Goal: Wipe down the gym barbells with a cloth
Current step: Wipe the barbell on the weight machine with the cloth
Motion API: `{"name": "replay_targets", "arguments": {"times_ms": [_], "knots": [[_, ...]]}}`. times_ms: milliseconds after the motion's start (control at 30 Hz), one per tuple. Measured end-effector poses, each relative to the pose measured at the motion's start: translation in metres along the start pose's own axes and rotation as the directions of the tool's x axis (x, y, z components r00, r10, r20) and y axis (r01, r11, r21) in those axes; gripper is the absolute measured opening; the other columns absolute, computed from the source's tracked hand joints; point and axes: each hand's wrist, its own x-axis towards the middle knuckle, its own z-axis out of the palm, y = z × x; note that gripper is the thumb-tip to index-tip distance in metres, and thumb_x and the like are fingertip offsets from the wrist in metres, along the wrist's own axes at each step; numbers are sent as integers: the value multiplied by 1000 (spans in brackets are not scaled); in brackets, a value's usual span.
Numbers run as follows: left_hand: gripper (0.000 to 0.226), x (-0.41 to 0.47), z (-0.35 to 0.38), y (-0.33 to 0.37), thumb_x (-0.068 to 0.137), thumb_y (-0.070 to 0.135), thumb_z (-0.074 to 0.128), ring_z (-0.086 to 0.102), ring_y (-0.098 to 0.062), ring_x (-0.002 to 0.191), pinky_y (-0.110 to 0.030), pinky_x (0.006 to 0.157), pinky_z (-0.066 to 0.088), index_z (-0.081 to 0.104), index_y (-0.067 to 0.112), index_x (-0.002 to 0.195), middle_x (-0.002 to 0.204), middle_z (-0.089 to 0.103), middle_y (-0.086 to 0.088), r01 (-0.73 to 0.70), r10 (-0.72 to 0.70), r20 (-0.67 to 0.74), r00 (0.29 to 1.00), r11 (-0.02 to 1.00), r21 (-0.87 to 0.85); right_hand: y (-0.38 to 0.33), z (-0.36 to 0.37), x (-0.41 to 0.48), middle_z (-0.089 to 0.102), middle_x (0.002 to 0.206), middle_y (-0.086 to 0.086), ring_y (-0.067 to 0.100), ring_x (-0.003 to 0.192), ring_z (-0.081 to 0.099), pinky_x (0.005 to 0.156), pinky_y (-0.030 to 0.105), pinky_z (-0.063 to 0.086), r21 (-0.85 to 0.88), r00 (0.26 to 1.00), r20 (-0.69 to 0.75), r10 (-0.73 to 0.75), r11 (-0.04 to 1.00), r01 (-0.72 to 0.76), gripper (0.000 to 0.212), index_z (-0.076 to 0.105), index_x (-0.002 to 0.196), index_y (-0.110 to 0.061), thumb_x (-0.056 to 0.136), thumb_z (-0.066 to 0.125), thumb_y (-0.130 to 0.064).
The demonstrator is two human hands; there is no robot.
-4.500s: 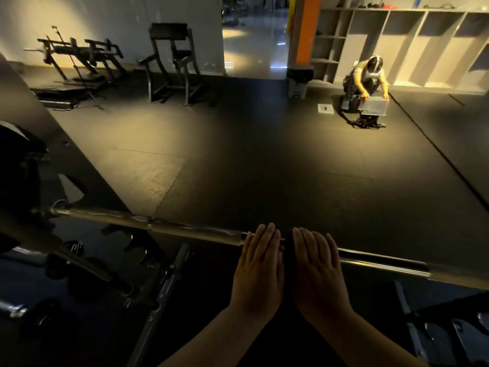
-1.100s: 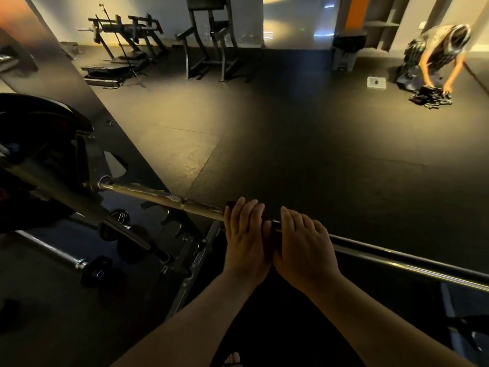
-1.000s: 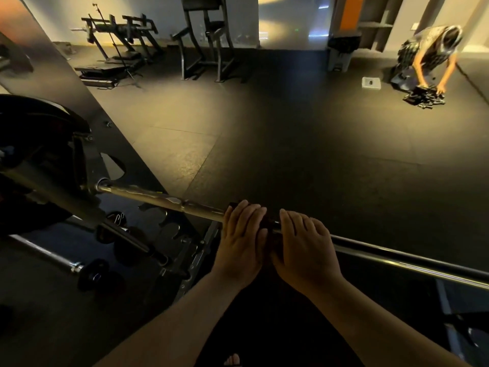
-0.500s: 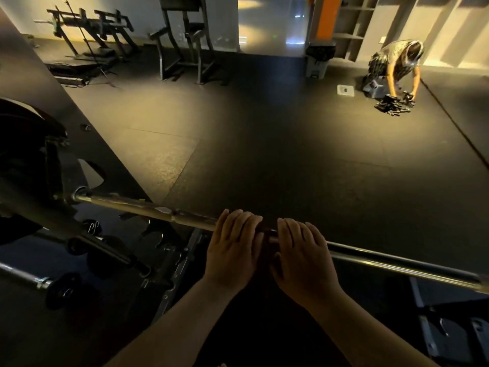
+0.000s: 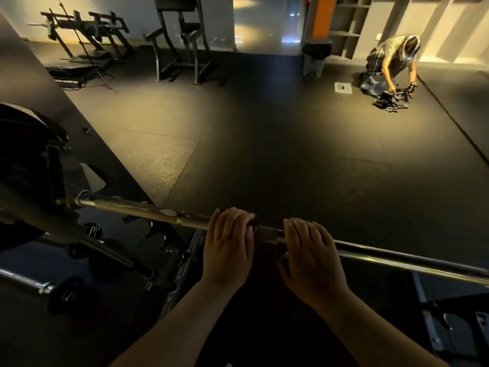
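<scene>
A long steel barbell (image 5: 137, 209) crosses the view from a rack at the left to the lower right edge. A dark cloth (image 5: 266, 235) is wrapped over its shaft in front of me. My left hand (image 5: 229, 243) lies over the bar with its fingers curled round the cloth's left part. My right hand (image 5: 309, 251) sits a little to the right, fingers curled over the bar and the cloth's right edge. A short strip of cloth shows between the two hands. The bar under my palms is hidden.
A dark weight plate (image 5: 23, 160) and rack upright (image 5: 57, 176) hold the bar's left end. A second bar (image 5: 23, 282) lies lower left. Gym frames (image 5: 182, 38) stand at the back wall. Another person (image 5: 391, 62) crouches on the rubber floor far right, near a bin (image 5: 316, 58).
Both hands have slid left along the bar, closer to the rack end. They have moved slightly apart, so the cloth shows between them. The far person shifted their things on the floor.
</scene>
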Motion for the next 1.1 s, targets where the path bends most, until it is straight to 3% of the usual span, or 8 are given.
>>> {"name": "replay_targets", "arguments": {"times_ms": [100, 267, 467, 667, 833, 933, 1000, 1100], "knots": [[31, 3, 4, 26, 103, 29, 37, 50, -23, 125, -43, 119, 27, 60, 16, 119, 124, 59, -4, 131, -132, -3, 991, 988, -80, -5, -3, 2, 65, 128, 17, 33, 117, 64, 105, 51, 47, 10, 1000, -10, 29, 1000, -29, 65, 63, 127, -4, 76, 70, -43], [37, 0, 7, 25, 104, 36, 38, 50, -23, 129, -44, 117, 31, 57, 17, 130, 132, 58, -4, -120, 119, 95, 988, 993, 2, -7, -5, 1, 62, 131, 11, 29, 117, 61, 104, 47, 46, 6, 999, 26, 42, 999, -42, 64, 60, 129, -11, 83, 61, -55], [35, -3, 6, 17, 105, 29, 37, 42, -23, 139, -44, 124, 17, 59, 17, 129, 137, 57, -4, 33, -31, 45, 998, 999, -43, -16, -12, 8, 52, 147, 7, 25, 134, 49, 109, 45, 38, 56, 990, 65, 127, 990, -131, 68, 49, 143, -16, 91, 44, -59], [39, 0, -7, -7, 106, 27, 41, 48, -23, 136, -45, 119, 31, 58, 12, 138, 138, 60, -6, -112, 113, 45, 993, 994, -11, -23, -15, 9, 53, 143, 7, 25, 131, 51, 110, 47, 39, 79, 990, 74, 123, 989, -129, 79, 50, 140, -16, 86, 13, -60], [25, 6, -5, 0, 102, 22, 45, 48, -31, 127, -56, 113, 34, 59, 9, 118, 124, 56, -11, 188, -192, -93, 977, 981, -56, -19, -13, 7, 61, 130, 8, 25, 115, 61, 102, 45, 46, 54, 991, 80, 109, 992, -113, 64, 55, 134, -12, 90, 34, -54], [31, -1, 6, 30, 102, 27, 38, 48, -31, 130, -53, 121, 22, 58, 11, 119, 127, 55, -11, 60, -60, 3, 998, 997, -52, -18, -11, 6, 62, 128, 9, 26, 113, 61, 100, 45, 47, 17, 989, 110, 94, 995, -97, 64, 56, 132, -12, 89, 47, -58], [36, -7, 7, 32, 104, 29, 34, 47, -29, 134, -46, 122, 20, 59, 12, 123, 130, 58, -10, -72, 74, 63, 995, 997, -32, -17, -10, 5, 60, 129, 8, 26, 114, 60, 101, 44, 46, 6, 990, 112, 80, 997, -81, 63, 55, 133, -13, 89, 46, -57], [39, -3, 0, 6, 106, 30, 36, 47, -24, 136, -41, 124, 20, 59, 15, 133, 133, 60, -6, -132, 130, 64, 989, 991, 25, -18, -10, 4, 63, 125, 9, 27, 110, 62, 98, 45, 48, 28, 992, 76, 98, 995, -100, 65, 57, 132, -10, 88, 45, -56]]}}
